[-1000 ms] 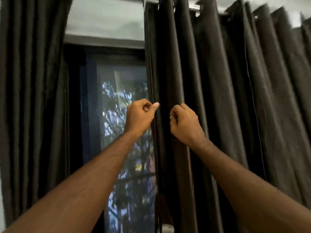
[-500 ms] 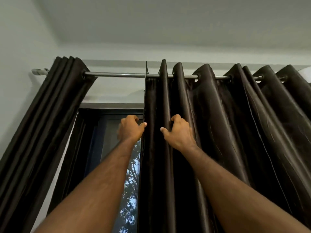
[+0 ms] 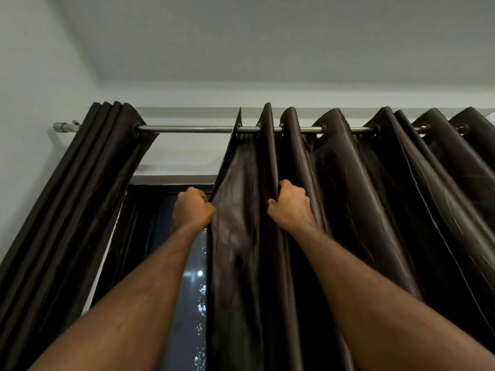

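Overhead, two bare hands grip a dark brown eyelet curtain (image 3: 348,199) that hangs from a metal curtain rod (image 3: 192,128) mounted just under the ceiling (image 3: 267,36). The left hand (image 3: 193,208) is clenched round the curtain's leading edge, right where the cloth meets the uncovered part of the window (image 3: 194,287). The right hand (image 3: 290,207) is curled round the next fold along, its thumb pressed against the fabric. Between the two hands the cloth spreads in one broad panel (its sheen slightly blurred), and both forearms reach up from the bottom of the view.

The curtain covers the rod from about its middle to the right edge of the view, falling in deep folds, with its metal eyelets (image 3: 322,129) threaded on the rod. A second curtain (image 3: 80,199) of the same dark cloth is bunched tight at the rod's left end, just beside the end cap (image 3: 63,127), and slants down to the lower left. A bare stretch of rod separates the two curtains. Below it, a dark window frame (image 3: 171,188) borders glass that shows pale specks of light and foliage. A pale wall (image 3: 32,76) rises on the left.
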### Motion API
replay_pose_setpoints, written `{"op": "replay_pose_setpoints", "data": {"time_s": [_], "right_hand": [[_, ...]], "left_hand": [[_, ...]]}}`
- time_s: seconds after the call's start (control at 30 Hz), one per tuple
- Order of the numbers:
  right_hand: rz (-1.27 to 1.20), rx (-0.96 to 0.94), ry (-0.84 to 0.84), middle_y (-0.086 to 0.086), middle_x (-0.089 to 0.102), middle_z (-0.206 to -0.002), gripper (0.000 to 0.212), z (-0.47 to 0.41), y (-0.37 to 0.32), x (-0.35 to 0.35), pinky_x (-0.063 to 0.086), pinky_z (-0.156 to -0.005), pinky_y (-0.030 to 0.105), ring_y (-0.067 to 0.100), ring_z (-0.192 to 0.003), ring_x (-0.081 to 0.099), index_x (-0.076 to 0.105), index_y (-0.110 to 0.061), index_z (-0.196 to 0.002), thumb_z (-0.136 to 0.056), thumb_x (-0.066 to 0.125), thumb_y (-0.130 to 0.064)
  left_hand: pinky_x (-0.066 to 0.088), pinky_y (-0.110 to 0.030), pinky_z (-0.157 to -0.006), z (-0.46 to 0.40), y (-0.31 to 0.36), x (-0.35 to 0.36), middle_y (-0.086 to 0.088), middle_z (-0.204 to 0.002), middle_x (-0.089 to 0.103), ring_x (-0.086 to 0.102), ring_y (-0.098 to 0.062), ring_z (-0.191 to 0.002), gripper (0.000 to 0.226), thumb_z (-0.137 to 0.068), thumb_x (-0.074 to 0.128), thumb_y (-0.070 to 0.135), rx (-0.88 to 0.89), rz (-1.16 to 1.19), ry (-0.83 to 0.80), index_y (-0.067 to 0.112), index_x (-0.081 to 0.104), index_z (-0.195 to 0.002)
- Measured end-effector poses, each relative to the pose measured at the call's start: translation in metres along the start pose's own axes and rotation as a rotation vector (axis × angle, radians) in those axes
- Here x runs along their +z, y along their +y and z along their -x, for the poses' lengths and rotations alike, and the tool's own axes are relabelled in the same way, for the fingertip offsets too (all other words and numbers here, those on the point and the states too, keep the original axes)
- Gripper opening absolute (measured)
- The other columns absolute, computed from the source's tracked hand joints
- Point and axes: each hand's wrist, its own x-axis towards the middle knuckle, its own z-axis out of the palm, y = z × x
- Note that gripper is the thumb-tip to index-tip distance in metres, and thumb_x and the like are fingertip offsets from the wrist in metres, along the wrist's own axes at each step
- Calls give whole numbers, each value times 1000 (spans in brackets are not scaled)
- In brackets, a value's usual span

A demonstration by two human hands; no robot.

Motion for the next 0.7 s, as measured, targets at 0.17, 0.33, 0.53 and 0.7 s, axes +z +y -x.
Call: {"op": "replay_pose_setpoints", "data": {"time_s": [0.17, 0.33, 0.53, 0.7], "right_hand": [[-99, 30, 29, 8, 57, -124, 36, -5, -15, 19, 51, -76, 36, 24, -101, 57, 52, -11, -131, -96, 54, -14], [-115, 16, 118, 5, 58, -109, 25, -2, -38, 41, 44, -75, 33, 25, -98, 57, 59, -13, -119, -103, 43, -21], [36, -166, -69, 18, 66, -115, 23, 3, -105, 97, 50, -88, 41, 41, -108, 61, 64, -10, -111, -96, 48, -14], [62, -339, -282, 19, 61, -126, 28, -15, -169, 126, 47, -95, 40, 40, -119, 54, 66, -8, -117, -101, 48, -23]], "left_hand": [[51, -31, -67, -29, -43, -30, -11, -79, 68, 65, -30, -76, 9, -83, 69, 9, -44, 14, 102, 11, 76, -77], [55, -32, -72, -43, -59, -37, -9, -80, 72, 66, -26, -75, 7, -80, 74, 15, -34, 89, 52, 17, 77, -74], [56, -29, -83, -47, -59, -42, -3, -86, 76, 69, -18, -86, 9, -81, 81, 18, 48, 291, -47, 14, 80, -89], [40, -23, -75, -62, -79, -63, -5, -83, 70, 62, -16, -86, 7, -82, 74, 7, 1, 312, -13, 8, 78, -88]]}}
